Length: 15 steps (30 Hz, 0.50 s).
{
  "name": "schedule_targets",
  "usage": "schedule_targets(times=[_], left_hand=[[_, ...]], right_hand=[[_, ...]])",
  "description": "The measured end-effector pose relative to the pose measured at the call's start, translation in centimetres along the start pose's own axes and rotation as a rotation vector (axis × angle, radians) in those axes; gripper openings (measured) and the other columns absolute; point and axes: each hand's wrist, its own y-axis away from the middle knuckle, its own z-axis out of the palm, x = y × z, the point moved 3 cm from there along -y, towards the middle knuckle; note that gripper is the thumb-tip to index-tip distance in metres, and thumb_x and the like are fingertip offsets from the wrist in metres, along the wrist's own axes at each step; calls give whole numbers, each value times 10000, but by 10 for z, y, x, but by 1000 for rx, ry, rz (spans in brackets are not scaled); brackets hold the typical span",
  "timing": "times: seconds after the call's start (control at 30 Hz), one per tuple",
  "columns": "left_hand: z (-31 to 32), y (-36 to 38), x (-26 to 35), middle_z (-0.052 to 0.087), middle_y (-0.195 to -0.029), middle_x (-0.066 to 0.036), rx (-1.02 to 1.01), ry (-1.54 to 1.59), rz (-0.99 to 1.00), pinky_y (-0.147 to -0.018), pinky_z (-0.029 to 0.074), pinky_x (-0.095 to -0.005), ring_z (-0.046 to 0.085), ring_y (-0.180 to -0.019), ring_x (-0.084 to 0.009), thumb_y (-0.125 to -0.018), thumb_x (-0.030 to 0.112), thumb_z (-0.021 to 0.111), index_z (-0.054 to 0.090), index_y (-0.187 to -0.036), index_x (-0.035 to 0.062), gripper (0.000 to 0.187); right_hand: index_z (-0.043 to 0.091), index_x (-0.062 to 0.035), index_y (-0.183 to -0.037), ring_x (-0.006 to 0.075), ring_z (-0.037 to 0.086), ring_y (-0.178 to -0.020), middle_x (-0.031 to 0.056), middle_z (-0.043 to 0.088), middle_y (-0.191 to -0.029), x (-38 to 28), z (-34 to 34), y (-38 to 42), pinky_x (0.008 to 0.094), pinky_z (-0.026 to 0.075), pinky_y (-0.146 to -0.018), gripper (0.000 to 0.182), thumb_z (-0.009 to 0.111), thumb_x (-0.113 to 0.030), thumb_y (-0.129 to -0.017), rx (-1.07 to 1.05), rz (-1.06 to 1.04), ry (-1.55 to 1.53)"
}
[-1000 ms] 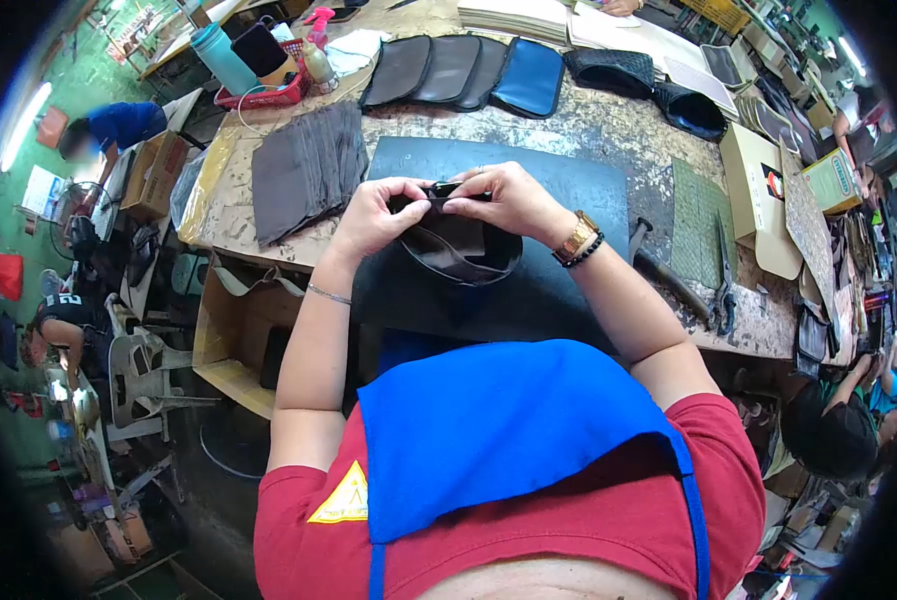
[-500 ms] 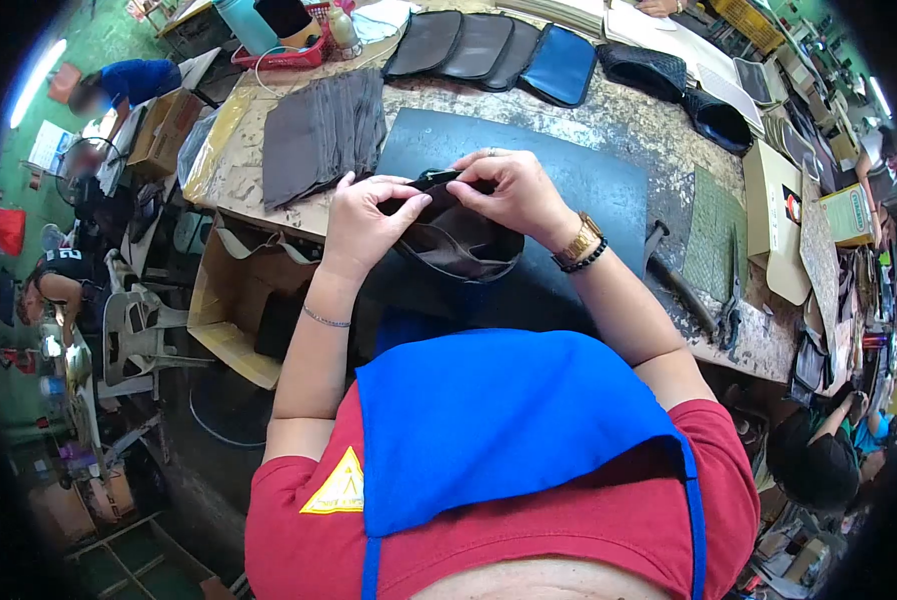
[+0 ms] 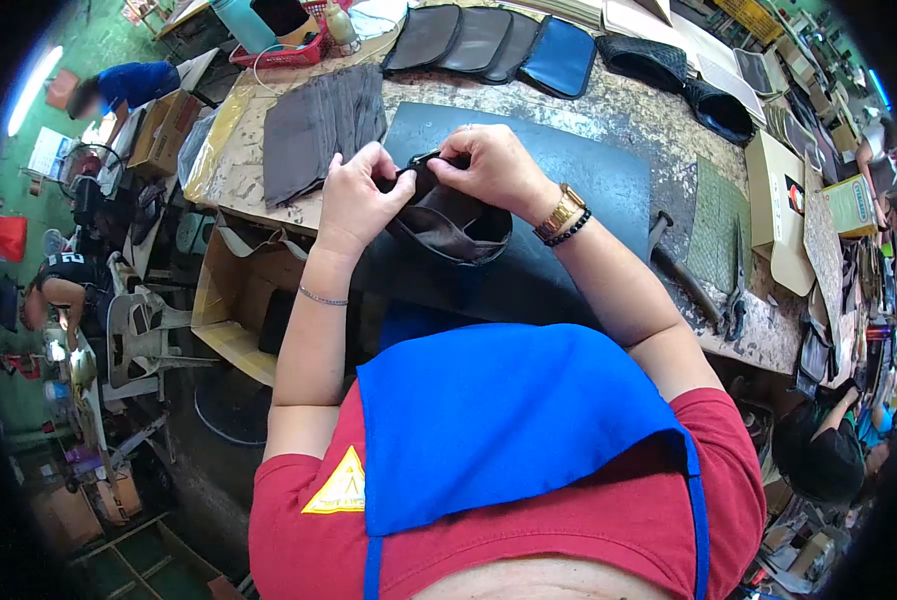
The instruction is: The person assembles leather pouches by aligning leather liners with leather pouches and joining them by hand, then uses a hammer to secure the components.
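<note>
- Pouch point(image 3: 439, 228): held above the mat point(image 3: 579, 190), near side of the tabletop point(image 3: 619, 125); mouth open, dark folds inside.
- Left hand point(image 3: 362, 205), right hand point(image 3: 504, 170): fingers pinching the pouch's far rim.
- Step: apparently rim adjustment. Next move calls for steady pinches.
- Basket point(image 3: 284, 56), far left: appears to hold a tumbler point(image 3: 244, 22).
- Carton point(image 3: 234, 345), near left: dark contents, unidentifiable.

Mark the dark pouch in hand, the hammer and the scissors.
Dark pouch point(image 3: 457, 216): head view, on its open inside.
Hammer point(image 3: 686, 284): head view, on the handle.
Scissors point(image 3: 738, 297): head view, near the pivot.
</note>
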Motion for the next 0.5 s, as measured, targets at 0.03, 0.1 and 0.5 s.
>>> schedule_targets(times=[0.03, 0.1, 0.5], left_hand=[[-1, -1, -1, 697, -755, -60, 5, 12, -12, -1091, 315, -591, 659, -670, -214, -812, 258, 755, 671, -889, 84, 208], [0, 0, -1, 688, -769, -60, 17, 104, 2, -1054, 359, -542, 648, -677, -215, -843, 244, 735, 680, -991, 79, 229], [-1, -1, -22, 628, -940, 36, -523, 513, -78, -840, 444, -224, 543, -898, -50, -970, 129, 627, 670, -1226, -10, 295]], right_hand=[[716, -13, -811, 286, 677, -713, 159, 683, -777, 0, 0, -1, 362, 530, -646, 199, 747, -209, -796, -2, 8, -8], [718, -15, -809, 319, 680, -730, 172, 683, -781, 0, 0, -3, 380, 537, -663, 216, 744, -228, -787, -1, 11, -18], [730, -21, -824, 213, 680, -750, 98, 721, -863, 5, -8, 0, 318, 529, -680, 200, 771, -216, -840, -229, -49, -29]])
